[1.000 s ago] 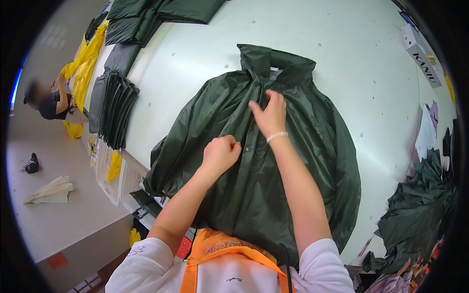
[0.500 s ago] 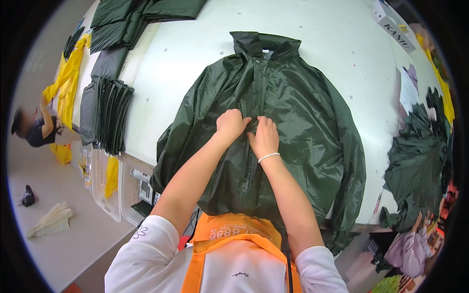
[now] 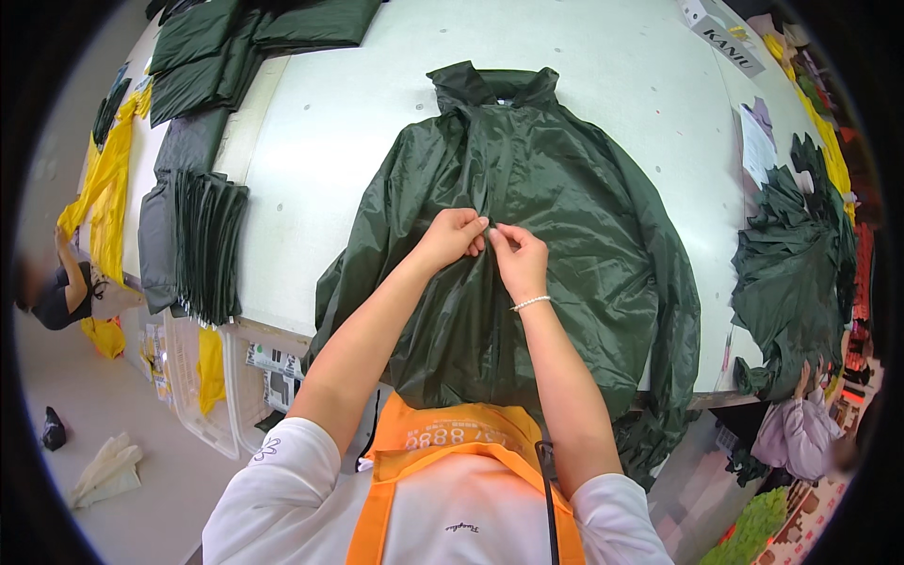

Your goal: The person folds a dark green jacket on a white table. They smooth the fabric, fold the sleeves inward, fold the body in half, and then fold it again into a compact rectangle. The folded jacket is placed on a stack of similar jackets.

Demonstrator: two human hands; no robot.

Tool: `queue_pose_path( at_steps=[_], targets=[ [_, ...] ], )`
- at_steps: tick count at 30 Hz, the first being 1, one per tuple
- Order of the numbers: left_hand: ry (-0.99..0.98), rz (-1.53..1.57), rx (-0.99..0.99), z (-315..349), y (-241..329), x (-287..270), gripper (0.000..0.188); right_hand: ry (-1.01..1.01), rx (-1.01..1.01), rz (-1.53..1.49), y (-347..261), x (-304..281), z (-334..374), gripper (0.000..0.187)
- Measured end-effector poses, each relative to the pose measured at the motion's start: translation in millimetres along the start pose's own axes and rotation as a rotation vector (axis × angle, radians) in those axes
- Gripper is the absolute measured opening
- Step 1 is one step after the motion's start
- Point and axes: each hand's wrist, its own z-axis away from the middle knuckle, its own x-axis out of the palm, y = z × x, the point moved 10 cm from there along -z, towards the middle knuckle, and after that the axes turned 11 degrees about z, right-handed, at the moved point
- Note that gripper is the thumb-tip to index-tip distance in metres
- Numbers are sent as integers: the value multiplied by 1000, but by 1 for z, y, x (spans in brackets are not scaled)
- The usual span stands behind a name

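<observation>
A dark green, shiny rain jacket (image 3: 589,212) lies front up on the white table, its collar (image 3: 468,87) pointing to the far side and its sleeves spread down both sides. At the middle of its chest, my left hand (image 3: 454,237) pinches the front placket between thumb and fingers. Right beside it, my right hand (image 3: 521,258) pinches the same front edge, the fingertips of both hands almost touching. Whatever small fastener may sit between the fingertips is hidden. The jacket's lower hem hangs toward my orange apron (image 3: 452,428).
Folded dark green garments (image 3: 209,245) stand stacked at the left table edge, with more bundles (image 3: 315,21) at the far left. Crumpled green garments (image 3: 786,273) lie on the right, near a white box (image 3: 723,38). A clear plastic crate (image 3: 202,377) sits below left. Co-workers (image 3: 64,299) are at both sides.
My fingertips have drawn closer together on the placket, and the right hand's fingers have curled into a pinch. The view has shifted slightly; the jacket lies much the same.
</observation>
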Motion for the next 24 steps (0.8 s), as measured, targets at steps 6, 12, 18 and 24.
queue_pose_path(
  at_steps=[6, 12, 18, 24],
  targets=[
    [0, 158, 15, 1, -7, -1, 26, -47, -26, 96, -12, 4, -4, 20],
    [128, -293, 253, 26, 14, -6, 23, -43, -112, 264, -20, 6, -9, 16],
    [369, -1208, 247, 148, 14, -14, 78, 111, -260, 550, -18, -29, 22, 37],
    [483, -1439, 110, 146, -24, -139, 95, 40, 155, 1273, 100, -111, 91, 71]
  ],
)
